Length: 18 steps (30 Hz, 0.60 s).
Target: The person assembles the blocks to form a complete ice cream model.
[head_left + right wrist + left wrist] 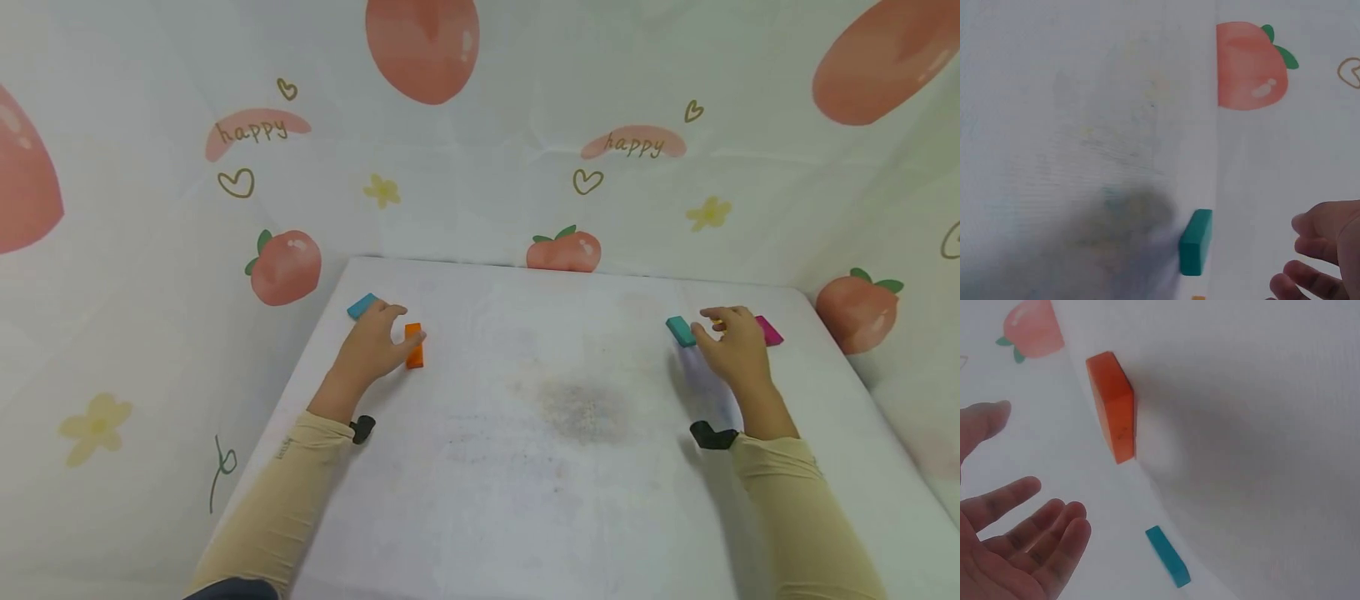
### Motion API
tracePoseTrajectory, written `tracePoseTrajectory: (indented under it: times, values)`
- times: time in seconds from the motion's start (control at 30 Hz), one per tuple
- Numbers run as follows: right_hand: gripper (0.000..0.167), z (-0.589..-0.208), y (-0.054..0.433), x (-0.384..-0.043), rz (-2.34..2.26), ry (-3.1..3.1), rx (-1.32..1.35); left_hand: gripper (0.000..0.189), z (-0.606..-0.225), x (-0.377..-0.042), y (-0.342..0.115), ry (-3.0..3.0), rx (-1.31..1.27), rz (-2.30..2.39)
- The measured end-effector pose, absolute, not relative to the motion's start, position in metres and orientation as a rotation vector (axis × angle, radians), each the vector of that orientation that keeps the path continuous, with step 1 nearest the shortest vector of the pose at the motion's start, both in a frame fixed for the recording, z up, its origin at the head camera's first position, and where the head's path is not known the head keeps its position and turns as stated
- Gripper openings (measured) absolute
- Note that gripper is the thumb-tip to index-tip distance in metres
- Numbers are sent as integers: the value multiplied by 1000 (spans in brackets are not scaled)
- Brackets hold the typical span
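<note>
At the table's left side my left hand [372,343] hovers with spread, loosely bent fingers and holds nothing. Its thumb overlaps an orange block [414,354] in the head view; the left wrist view shows the orange block [1113,409] apart from the fingers. A blue block [362,306] lies beyond that hand, partly covered by it. On the right, my right hand [735,346] is above the table, fingers loosely bent around nothing. A teal block [681,331] lies left of it and a magenta block [769,331] right of it. Something yellow [717,322] shows behind its fingers, mostly hidden.
The white table [487,475] has dark smudges near its middle. Behind it hangs a pale cloth [480,183] printed with peaches, hearts and flowers. Dark straps [712,436] sit at both wrists.
</note>
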State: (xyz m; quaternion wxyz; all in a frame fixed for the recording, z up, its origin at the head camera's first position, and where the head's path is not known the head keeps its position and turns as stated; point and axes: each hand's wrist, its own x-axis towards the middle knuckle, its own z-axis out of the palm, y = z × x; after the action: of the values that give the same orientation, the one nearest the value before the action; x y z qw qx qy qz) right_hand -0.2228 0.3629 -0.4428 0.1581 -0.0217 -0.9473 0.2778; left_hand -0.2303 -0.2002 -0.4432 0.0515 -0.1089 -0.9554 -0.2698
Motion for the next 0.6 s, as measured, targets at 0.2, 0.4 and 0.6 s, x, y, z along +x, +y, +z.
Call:
tracePoseTrajectory:
  times: [0.2, 0.4, 0.6]
  values:
    - [41, -457, 369, -229, 788, -2744, -113, 51, -450, -232, -193, -2939, -295, -824]
    - [43, -465, 372, -233, 816, -2797, -157, 47, -456, -235, -190, -2982, -260, -885]
    - [45, -470, 373, -236, 854, -2860, -214, 49, -459, -239, -186, -3006, -279, -872]
